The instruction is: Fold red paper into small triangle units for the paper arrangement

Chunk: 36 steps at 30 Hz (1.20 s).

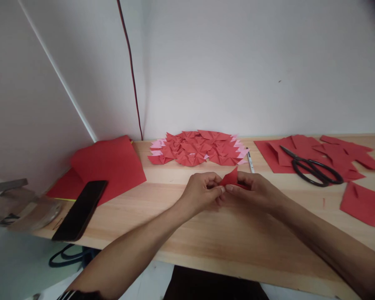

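A small piece of folded red paper (230, 178) is pinched between my two hands, just above the wooden table. My left hand (204, 187) grips its left side, thumb and fingers closed. On the other side, my right hand (254, 187) holds it with the thumb in front and the fingers behind. One pointed corner of the paper sticks up between the hands; its lower part is mostly covered by fingers. Beyond the hands, against the wall, lies a cluster of folded red paper pieces (195, 149) with pink ones at its edges.
A white pen (250, 160) lies right of the cluster. Black-handled scissors (311, 168) rest on cut red paper (300, 146) at the right, near another red scrap (358, 204). At the left, a black phone (81, 210) overlaps large red sheets (112, 162). A cord (129, 58) hangs along the wall.
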Each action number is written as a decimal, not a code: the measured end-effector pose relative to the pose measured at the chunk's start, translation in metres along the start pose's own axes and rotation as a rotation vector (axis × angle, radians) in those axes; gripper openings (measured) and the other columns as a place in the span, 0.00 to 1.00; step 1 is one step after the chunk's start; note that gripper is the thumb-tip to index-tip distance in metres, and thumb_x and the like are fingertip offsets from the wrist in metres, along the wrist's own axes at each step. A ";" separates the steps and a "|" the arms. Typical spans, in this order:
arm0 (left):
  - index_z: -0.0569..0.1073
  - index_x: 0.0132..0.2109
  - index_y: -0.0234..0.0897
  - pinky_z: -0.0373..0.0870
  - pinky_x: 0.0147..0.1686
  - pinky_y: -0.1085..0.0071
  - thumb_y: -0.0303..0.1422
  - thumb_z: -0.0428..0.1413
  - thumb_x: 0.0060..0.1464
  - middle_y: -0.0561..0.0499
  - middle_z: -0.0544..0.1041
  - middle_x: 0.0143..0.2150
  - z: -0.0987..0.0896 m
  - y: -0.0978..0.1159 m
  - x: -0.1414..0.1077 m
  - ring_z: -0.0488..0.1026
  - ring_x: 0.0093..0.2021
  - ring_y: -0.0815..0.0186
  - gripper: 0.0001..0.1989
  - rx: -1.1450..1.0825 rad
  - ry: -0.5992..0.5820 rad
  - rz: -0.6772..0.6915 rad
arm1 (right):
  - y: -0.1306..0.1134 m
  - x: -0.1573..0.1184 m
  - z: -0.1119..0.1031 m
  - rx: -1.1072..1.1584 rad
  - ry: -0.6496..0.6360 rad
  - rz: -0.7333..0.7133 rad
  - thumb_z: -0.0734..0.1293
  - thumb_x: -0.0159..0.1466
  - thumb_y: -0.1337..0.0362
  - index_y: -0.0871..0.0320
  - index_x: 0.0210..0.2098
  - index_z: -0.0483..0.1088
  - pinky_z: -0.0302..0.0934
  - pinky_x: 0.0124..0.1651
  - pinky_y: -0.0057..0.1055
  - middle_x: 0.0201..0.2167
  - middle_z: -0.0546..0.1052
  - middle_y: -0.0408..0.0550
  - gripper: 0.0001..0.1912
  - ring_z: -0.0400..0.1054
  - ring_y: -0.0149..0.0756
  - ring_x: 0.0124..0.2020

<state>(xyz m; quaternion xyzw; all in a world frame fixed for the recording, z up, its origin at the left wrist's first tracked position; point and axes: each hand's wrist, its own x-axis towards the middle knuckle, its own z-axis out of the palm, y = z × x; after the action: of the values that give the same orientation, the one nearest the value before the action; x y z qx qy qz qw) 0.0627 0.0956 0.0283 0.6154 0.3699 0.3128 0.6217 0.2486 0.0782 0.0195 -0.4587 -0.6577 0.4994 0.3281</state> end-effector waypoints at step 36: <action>0.68 0.29 0.32 0.60 0.17 0.79 0.32 0.54 0.52 0.49 0.77 0.24 -0.002 0.002 0.002 0.72 0.18 0.72 0.07 -0.017 -0.007 -0.173 | -0.002 0.001 -0.006 -0.242 0.117 -0.042 0.64 0.60 0.55 0.57 0.26 0.68 0.56 0.32 0.31 0.27 0.70 0.43 0.13 0.63 0.34 0.29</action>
<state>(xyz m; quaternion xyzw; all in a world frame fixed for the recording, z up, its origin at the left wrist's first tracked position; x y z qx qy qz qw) 0.0621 0.0989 0.0300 0.5768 0.4169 0.2591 0.6530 0.2532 0.0812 0.0231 -0.5093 -0.7023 0.3820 0.3185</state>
